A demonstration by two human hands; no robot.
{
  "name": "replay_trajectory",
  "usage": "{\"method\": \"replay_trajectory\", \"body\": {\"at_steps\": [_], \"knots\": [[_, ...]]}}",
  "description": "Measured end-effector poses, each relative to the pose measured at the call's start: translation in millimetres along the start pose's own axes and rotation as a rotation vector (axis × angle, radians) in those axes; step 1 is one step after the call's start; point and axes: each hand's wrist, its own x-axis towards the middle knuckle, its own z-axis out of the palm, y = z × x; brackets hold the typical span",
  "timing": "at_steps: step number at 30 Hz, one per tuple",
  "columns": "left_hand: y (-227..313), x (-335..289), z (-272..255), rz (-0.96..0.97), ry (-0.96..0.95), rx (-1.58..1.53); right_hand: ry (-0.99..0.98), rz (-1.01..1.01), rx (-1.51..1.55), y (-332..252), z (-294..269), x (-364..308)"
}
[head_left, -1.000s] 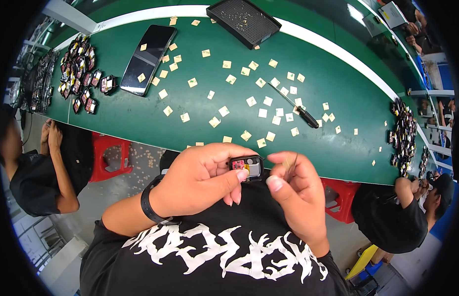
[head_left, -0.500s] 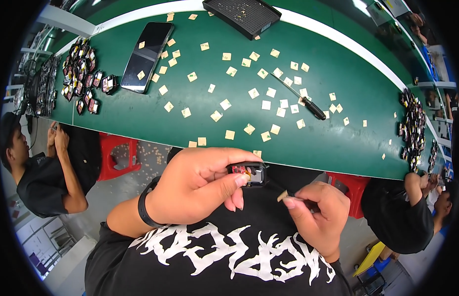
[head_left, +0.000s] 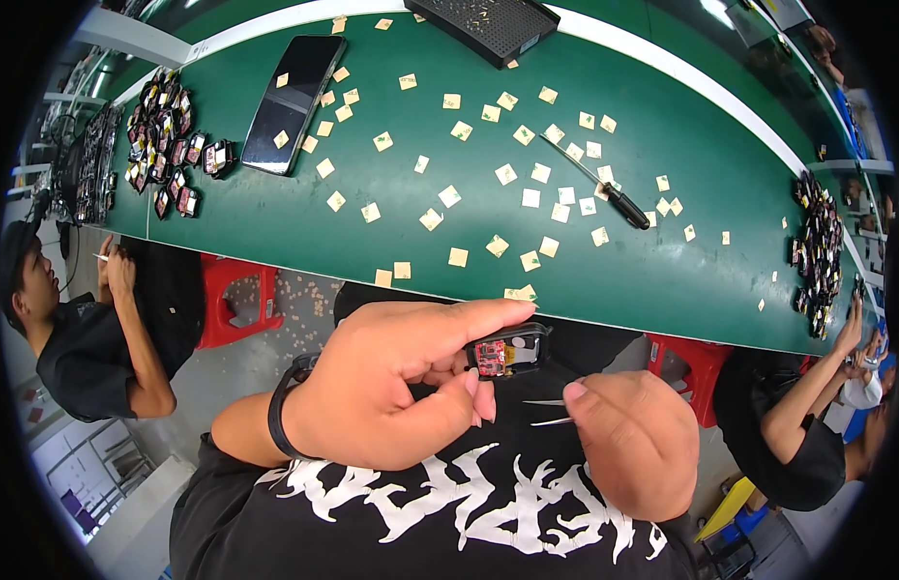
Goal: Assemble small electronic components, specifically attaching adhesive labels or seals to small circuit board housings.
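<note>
My left hand (head_left: 396,372) grips a small black device housing (head_left: 538,352) between thumb and fingers, its open side facing up. Inside the housing show a red circuit board (head_left: 490,358) and a silvery part beside it. The left index finger stretches along the housing's upper side, its tip near pale square stickers (head_left: 520,293) at the table's front edge. My right hand (head_left: 638,440) is closed around a pair of tweezers (head_left: 549,412). The tweezers' two tips stand apart, pointing toward the housing, with nothing visible between them. Most of the tweezers is hidden by the hand.
Pale square pieces lie scattered over the green table (head_left: 304,232), around a screwdriver (head_left: 618,201) and a black phone (head_left: 293,106). Device housings are heaped left (head_left: 164,130) and right (head_left: 819,251). A black tray (head_left: 488,29) stands at the back. People sit on both sides.
The beige square at my right hand's fingertips is gone from there, and the tweezers' bare tips now show. My left hand has tilted the housing, showing more of the red board.
</note>
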Motion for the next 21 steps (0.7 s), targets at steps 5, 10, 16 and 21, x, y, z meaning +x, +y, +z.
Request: {"method": "replay_trajectory", "body": {"at_steps": [5,10,16,21], "knots": [[8,3,2,0.078,-0.015,0.275,0.035,-0.156,-0.178,-9,-3,16],[11,-1,3,0.136,0.020,0.460,0.027,-0.193,-0.202,-14,1,25],[11,2,6,0.169,0.015,0.481,0.031,-0.215,-0.302,-17,-2,23],[10,6,7,0.222,-0.007,0.499,-0.028,-0.212,-0.358,-26,-8,28]]}}
